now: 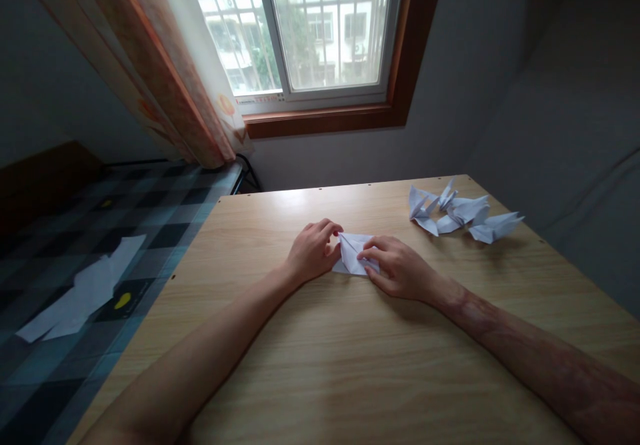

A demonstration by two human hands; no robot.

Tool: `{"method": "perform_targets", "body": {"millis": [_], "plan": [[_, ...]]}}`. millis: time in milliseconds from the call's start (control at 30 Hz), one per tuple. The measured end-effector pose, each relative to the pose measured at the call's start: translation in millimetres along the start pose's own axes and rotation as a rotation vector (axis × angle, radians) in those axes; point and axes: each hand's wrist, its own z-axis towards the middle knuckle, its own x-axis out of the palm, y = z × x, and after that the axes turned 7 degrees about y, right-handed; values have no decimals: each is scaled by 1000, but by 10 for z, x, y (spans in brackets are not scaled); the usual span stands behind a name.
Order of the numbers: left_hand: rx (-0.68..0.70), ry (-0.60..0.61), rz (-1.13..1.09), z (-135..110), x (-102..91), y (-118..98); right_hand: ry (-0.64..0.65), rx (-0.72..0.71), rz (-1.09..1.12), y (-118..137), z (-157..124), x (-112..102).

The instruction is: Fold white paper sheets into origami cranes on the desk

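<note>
A partly folded white sheet of paper [352, 256] lies on the wooden table, with creases and triangular flaps showing on its upper face. My left hand [314, 248] pinches the paper's left edge near its upper corner, fingers curled and thumb below. From the other side my right hand [395, 265] grips the paper's right part, its index fingertip on the folded flaps and its thumb at the near edge. That right part is partly hidden under the fingers.
Several folded white paper cranes [457, 212] stand at the table's far right. Left of the wooden table [310, 365], loose white paper sheets [90, 288] lie on a checked bed cover [30, 378]. A curtain [175, 85] hangs beside the window [330, 32].
</note>
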Motion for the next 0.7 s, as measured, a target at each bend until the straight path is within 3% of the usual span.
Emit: {"method": "perform_targets", "body": {"millis": [233,467,700], "plan": [[-172,23,-204,4,-32,-87,25,-5,-12,26,-2,16],[-287,-19,-245,-21,61,-235,39,6,-9,35,13,24],[-334,-62,-244,-28,96,-205,89,63,-61,52,28,-14]]}}
